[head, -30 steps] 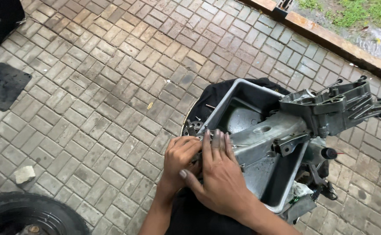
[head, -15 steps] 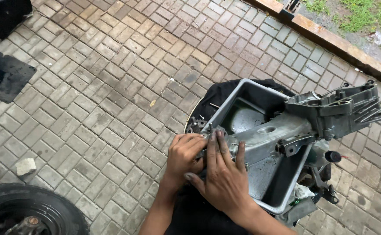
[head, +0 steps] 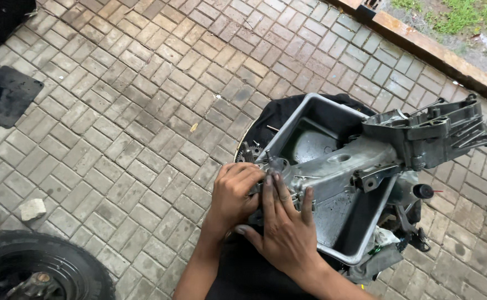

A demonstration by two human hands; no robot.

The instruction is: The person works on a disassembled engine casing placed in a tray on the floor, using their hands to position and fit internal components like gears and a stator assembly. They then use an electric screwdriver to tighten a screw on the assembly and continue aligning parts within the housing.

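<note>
1. The left hand (head: 233, 191) was curled tight over the near end of the big grey metal engine part (head: 332, 172), and it had stayed there since a moment ago.
2. The right hand (head: 281, 228) lay flat on the same end, fingers spread and pressing down — a moment before, those fingers sat closer together.
3. What the left hand's fingers pinched underneath was hidden, so I could not tell.
4. The engine part rested across the grey tray (head: 310, 119), and the tray sat on a black tyre (head: 279, 116) on the brick ground (head: 115, 122).
5. The part had not moved — so the hands were likely working on something small at that end.
6. Another tyre (head: 26, 266) and a black mat (head: 4, 91) lay well apart from the hands.
</note>
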